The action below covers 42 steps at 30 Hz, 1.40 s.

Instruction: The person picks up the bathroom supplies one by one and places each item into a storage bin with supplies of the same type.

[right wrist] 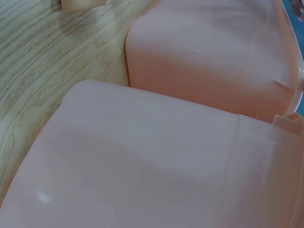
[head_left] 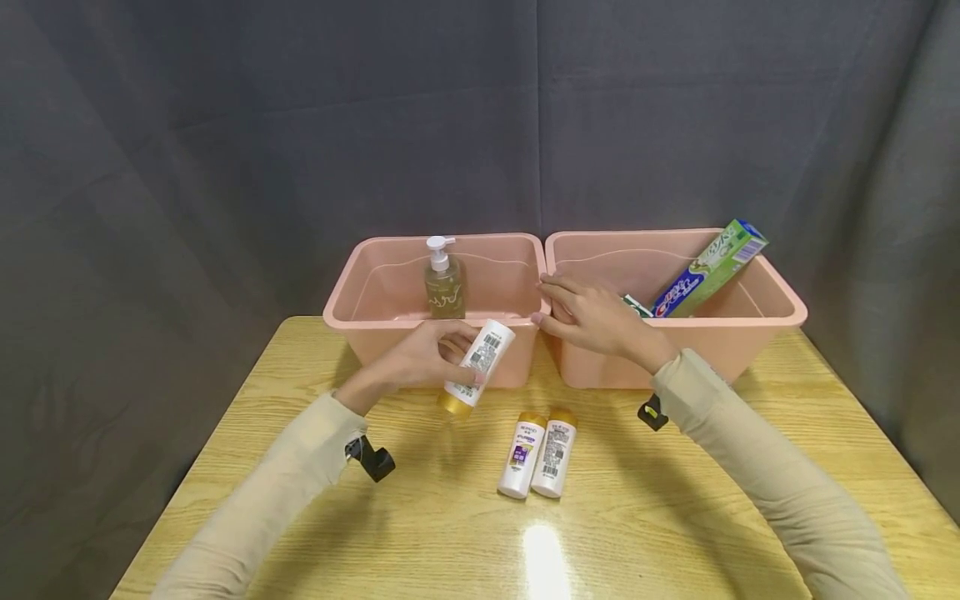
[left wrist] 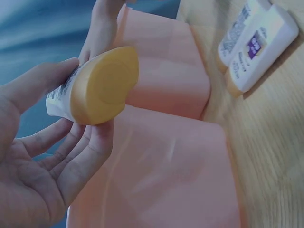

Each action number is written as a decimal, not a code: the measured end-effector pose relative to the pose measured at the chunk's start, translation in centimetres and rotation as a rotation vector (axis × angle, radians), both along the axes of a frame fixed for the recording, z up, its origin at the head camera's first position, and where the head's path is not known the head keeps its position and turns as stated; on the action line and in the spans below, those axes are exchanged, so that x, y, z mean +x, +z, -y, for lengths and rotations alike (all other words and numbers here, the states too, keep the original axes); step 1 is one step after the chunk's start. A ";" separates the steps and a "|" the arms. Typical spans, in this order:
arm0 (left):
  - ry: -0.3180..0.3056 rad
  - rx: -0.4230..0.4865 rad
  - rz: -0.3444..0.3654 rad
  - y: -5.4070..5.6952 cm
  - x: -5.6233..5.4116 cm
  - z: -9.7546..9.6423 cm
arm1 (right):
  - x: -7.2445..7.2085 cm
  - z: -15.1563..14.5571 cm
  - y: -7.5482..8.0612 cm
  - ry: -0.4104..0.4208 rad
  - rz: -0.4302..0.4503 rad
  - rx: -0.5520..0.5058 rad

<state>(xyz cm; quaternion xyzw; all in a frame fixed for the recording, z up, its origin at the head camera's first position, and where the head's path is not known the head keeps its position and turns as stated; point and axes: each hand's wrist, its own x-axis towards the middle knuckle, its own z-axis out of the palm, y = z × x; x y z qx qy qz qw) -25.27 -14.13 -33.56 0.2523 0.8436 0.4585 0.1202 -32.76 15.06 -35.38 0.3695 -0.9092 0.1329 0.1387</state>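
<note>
My left hand [head_left: 416,357] grips a white shampoo bottle [head_left: 491,343] in front of the left pink bin [head_left: 360,325]. The bottle is tilted, its gold cap [left wrist: 107,88] pointing down. Thumb and fingers hold it from opposite sides in the left wrist view. Over the corner where the two bins meet, my right hand [head_left: 603,321] reaches left, fingers extended and fingertips right at the rims. No bottle shows in that hand. Two more white bottles with gold caps, one showing a purple label [head_left: 521,457] and one a printed back [head_left: 553,457], lie side by side on the table.
A pump bottle [head_left: 446,287] with greenish contents stands in the left bin. The right pink bin [head_left: 780,310] holds a green and blue toothpaste box [head_left: 708,271] leaning over its rim, beside a small dark green item [head_left: 636,305]. Behind the wooden table [head_left: 450,533] hangs a grey curtain.
</note>
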 end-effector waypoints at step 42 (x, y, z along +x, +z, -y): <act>0.405 0.328 0.107 2.9 -2.8 -0.3 | 0.0 0.0 0.1 0.002 -0.004 -0.004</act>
